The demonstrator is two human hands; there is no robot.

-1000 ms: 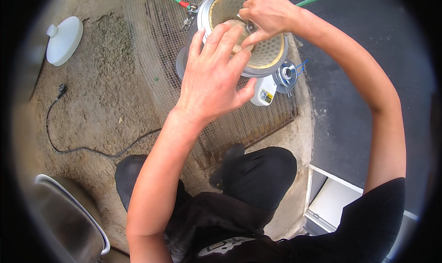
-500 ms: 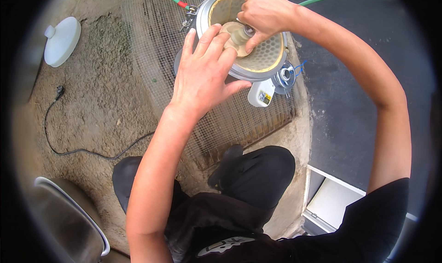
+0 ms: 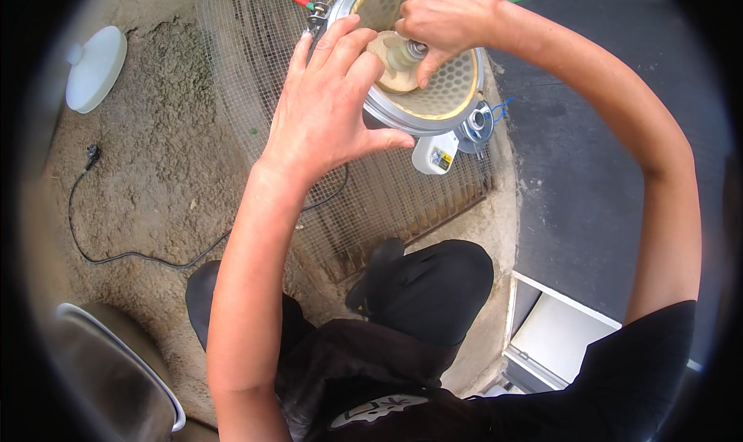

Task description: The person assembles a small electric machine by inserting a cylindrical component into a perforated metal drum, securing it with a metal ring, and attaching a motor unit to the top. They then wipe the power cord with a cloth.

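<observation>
I see the right hand (image 3: 445, 16) wrapped round a shiny metal knob (image 3: 417, 49) over a pale, round disc (image 3: 395, 70), inside a honeycomb-walled drum (image 3: 450, 82) near the right edge of the wire mesh (image 3: 371, 194). Apart, the left hand (image 3: 321, 101) fans wide; I can't tell whether it touches.

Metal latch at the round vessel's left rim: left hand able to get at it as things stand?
Probably yes: the left hand is spread open right beside the metal latch, and nothing visible blocks the short way between them.
</observation>
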